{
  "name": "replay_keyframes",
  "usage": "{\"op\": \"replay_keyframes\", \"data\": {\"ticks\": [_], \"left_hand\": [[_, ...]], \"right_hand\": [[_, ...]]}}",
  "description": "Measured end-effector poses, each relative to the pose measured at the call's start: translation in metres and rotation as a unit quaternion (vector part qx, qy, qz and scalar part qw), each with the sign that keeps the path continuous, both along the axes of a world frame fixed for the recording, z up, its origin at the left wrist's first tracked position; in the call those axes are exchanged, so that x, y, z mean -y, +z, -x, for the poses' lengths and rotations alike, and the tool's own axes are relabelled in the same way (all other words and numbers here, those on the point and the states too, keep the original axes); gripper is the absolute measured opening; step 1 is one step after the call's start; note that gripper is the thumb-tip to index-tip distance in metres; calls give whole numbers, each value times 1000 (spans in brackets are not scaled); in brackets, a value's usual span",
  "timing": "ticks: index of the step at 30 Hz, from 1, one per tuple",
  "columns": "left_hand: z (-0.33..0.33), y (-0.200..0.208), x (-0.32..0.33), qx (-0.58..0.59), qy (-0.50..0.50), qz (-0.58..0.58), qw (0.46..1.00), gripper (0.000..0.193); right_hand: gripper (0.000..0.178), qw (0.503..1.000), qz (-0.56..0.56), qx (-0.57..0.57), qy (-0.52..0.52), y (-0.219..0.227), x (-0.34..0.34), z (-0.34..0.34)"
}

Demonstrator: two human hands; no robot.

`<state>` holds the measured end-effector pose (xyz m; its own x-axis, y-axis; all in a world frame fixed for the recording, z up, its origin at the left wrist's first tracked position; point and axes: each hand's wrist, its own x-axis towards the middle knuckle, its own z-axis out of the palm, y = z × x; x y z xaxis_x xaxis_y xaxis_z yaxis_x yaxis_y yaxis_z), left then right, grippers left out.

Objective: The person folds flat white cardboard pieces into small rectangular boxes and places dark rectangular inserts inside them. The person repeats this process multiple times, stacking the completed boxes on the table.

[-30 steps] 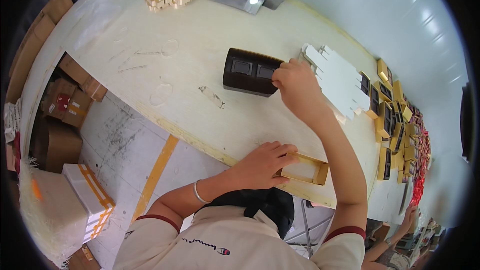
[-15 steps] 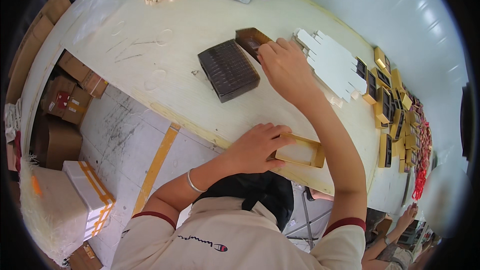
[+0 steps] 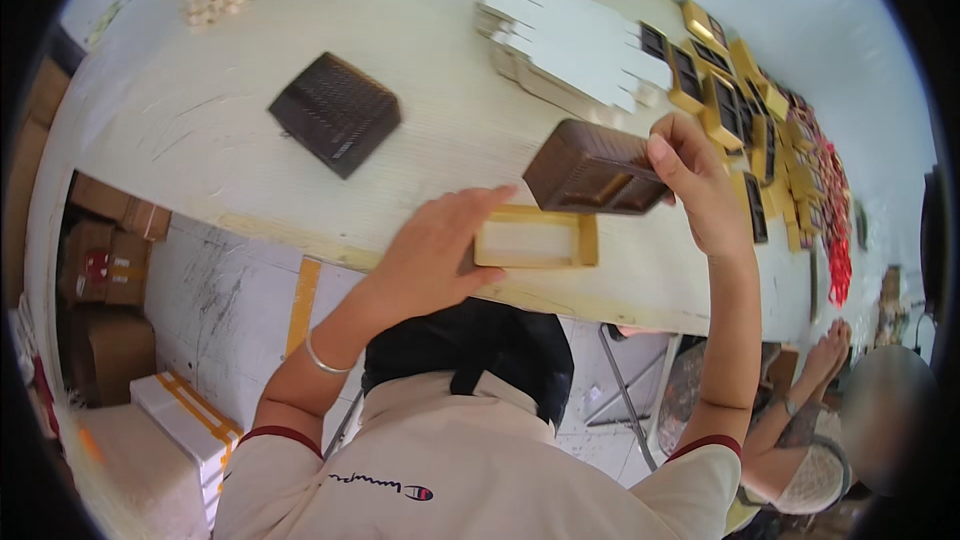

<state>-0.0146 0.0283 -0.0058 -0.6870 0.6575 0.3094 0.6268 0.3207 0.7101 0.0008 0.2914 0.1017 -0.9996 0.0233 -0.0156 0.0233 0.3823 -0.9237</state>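
On the white table (image 3: 200, 130), well left of the gold tray (image 3: 537, 238), a dark stack of liners (image 3: 335, 112) lies flat and alone. The left hand (image 3: 440, 245) grips the gold tray's left end, fingers curled around its rim, holding it at the table's near edge. Just above and right of the gold tray, the right hand (image 3: 695, 180) pinches a brown plastic liner (image 3: 593, 168) by its right end, thumb on top, the liner tilted and lifted off the table. Further right of the tray, white flat cartons (image 3: 580, 40) and a row of finished gold boxes (image 3: 725, 100) run along the table.

The liner looks light and is held only at one end, so I judge it could twist or slip, or catch the tray's rim and go in crooked; the tray sits near the edge and could tip off.

Half a second ago the right hand was over the dark stack, further from the tray; the liner has now been carried across toward it, while the left hand keeps its hold.
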Motion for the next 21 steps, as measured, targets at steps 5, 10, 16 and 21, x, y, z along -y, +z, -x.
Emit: {"op": "replay_keyframes", "data": {"ticks": [5,10,16,21], "left_hand": [[-2,9,-20,14,11,0,1000,84],[-3,17,-38,-12,-49,54,997,75],[8,19,-41,6,-50,64,997,65],[19,18,-32,28,-63,106,992,69]], "right_hand": [[36,984,-141,111,-5,-29,-36,-24],[43,934,-231,269,37,-27,-13,1],[61,964,-130,150,175,-36,-21,-17],[52,940,-257,-106,199,-43,-25,-63]]}}
